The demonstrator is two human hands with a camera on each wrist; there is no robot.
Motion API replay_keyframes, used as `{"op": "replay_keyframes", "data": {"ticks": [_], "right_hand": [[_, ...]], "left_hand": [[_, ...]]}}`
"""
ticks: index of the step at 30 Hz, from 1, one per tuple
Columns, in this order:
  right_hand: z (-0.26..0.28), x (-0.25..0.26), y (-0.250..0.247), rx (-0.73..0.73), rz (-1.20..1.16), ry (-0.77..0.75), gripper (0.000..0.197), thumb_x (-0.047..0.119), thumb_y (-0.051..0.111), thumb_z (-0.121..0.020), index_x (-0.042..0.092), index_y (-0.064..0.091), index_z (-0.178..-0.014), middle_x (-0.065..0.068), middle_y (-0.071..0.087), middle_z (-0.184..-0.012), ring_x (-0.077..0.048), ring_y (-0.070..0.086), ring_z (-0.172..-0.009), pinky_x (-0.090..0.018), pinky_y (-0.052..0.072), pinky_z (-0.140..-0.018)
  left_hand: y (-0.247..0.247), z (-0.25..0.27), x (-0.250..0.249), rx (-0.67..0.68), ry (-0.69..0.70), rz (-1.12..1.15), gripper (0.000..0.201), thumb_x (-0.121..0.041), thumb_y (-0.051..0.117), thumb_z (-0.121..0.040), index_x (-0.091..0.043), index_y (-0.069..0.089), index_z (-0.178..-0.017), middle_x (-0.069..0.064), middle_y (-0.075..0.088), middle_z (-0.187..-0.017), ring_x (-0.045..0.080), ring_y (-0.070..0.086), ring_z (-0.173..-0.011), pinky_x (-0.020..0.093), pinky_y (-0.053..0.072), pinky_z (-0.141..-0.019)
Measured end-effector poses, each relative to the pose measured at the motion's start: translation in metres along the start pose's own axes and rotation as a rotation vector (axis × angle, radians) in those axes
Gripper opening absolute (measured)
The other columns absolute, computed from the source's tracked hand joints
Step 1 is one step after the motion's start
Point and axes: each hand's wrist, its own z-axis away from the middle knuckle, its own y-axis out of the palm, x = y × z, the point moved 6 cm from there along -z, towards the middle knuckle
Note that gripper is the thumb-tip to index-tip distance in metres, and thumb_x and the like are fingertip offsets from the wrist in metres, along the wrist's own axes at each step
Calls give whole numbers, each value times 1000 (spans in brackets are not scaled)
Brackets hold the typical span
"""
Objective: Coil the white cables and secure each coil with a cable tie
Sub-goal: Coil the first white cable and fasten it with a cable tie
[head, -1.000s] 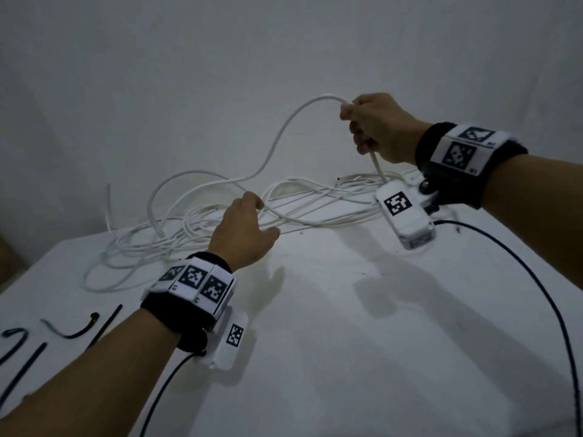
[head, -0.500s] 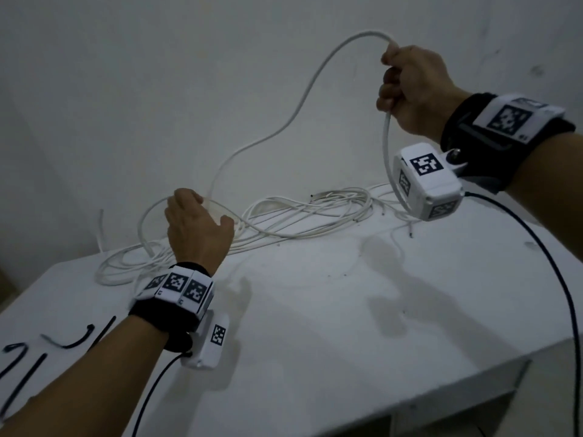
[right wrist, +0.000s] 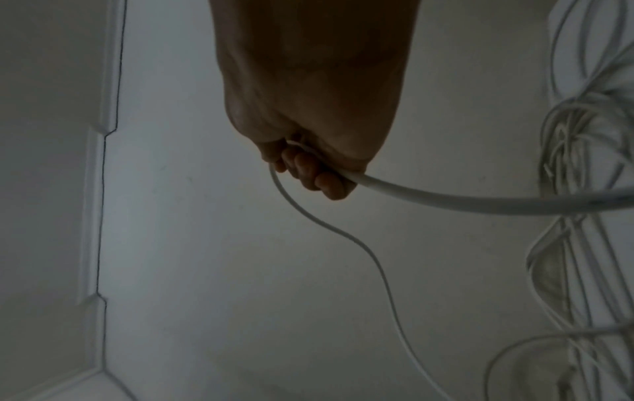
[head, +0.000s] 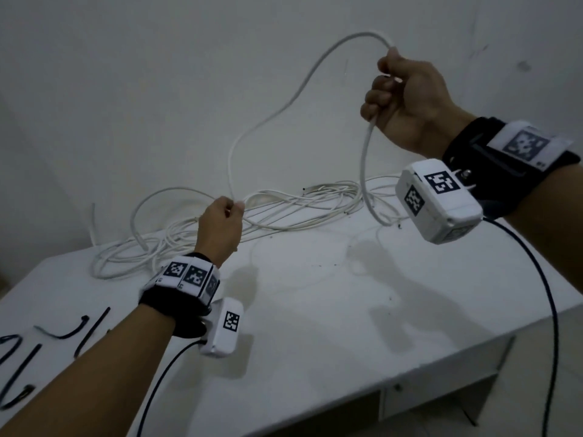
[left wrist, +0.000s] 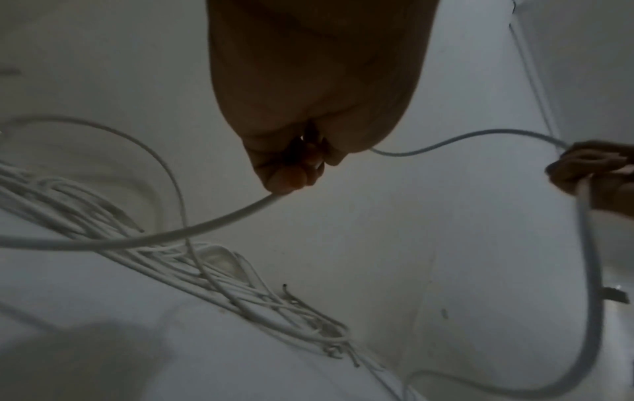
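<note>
1. Right hand is up high over the far right side of the table, fist closed around the white cable, which comes out both the top and the bottom of the fist
2. From the top of that fist the cable arcs over and drops in a wavy line down to the left hand
3. Left hand is lower, just above the table, fingers curled tight on the same cable; the wrist cam shows the line running out from under the fingertips
4. Below the right fist the cable hangs down in a loop toward the table, right beside the wrist camera box
5. The rest of the white cables sit in a loose tangled pile along the back of the table by the wall
6. Black cable ties are lying at the near left edge, well away from both hands; a few of them, some bent
</note>
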Motion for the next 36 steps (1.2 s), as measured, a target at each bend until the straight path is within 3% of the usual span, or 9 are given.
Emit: {"op": "replay_keyframes", "data": {"ticks": [4, 11, 15, 20, 23, 26, 29, 33, 36], "right_hand": [[1, 28, 29, 69, -270, -74, 31, 11, 35, -97, 11, 41, -67, 1, 34, -46, -11, 32, -36, -20, 32, -47], [16, -24, 4, -170, -112, 133, 36, 11, 29, -98, 13, 41, -65, -5, 43, -52, -16, 46, -40, -22, 46, -50], [40, -60, -32, -274, -163, 247, 34, 8, 27, -97, 14, 42, -67, -5, 44, -59, -18, 51, -49, -31, 48, -61], [45, -71, -51, -354, -286, 211, 34, 9, 25, -100, 13, 41, -70, -9, 51, -67, -22, 56, -62, -38, 48, -72], [45, -79, -49, -346, -264, 240, 34, 13, 25, -102, 12, 41, -72, -10, 54, -73, -24, 60, -72, -44, 41, -94], [45, -90, -47, -245, -58, 317, 33, 23, 26, -104, 12, 44, -78, -12, 59, -80, -26, 62, -78, -44, 38, -95], [49, -105, -66, -138, 351, 400, 33, 36, 31, -103, 13, 52, -90, -9, 62, -91, -24, 62, -85, -40, 40, -83], [51, -127, -100, 129, 1044, 416, 22, 13, 43, -97, 17, 51, -118, -8, 56, -109, -22, 54, -95, -28, 41, -72], [48, -155, -118, 437, 1743, 455, 59, 15, 52, -94, 19, 27, -147, -11, 40, -146, -26, 43, -128, -29, 36, -99]], "left_hand": [[12, -2, -34, 28, 78, 140, 30, -29, 53, -96, -22, 45, -67, 1, 50, -64, 25, 50, -65, 39, 45, -62], [52, 29, -52, 265, -7, 275, 13, -13, 54, -94, -18, 53, -82, 2, 56, -84, 19, 52, -83, 33, 40, -73], [62, 48, -48, 318, -119, 390, 38, -2, 54, -85, -14, 49, -121, 3, 61, -96, 22, 59, -95, 30, 43, -74], [55, 62, -58, 69, -36, 300, 75, -41, 52, -93, -17, 14, -154, 3, 38, -150, 19, 33, -139, 38, 29, -112], [66, 76, -80, 192, 213, 131, 56, -50, 56, -91, -19, 44, -137, -1, 62, -116, 13, 60, -103, 28, 50, -83], [75, 71, -77, 231, 168, 196, 29, -34, 49, -99, -9, 63, -95, -1, 58, -63, 19, 55, -51, 25, 42, -44], [57, 49, -66, -10, 146, 190, 23, -29, 48, -100, -11, 58, -91, -7, 55, -67, 16, 52, -60, 28, 38, -55], [52, 14, -38, -33, 21, 281, 7, -28, 49, -97, -27, 46, -91, -3, 52, -70, 16, 45, -54, 32, 39, -56], [49, -8, -29, -30, -126, 431, 17, -15, 43, -97, -27, 43, -84, 1, 43, -66, 11, 36, -43, 21, 30, -39]]}}
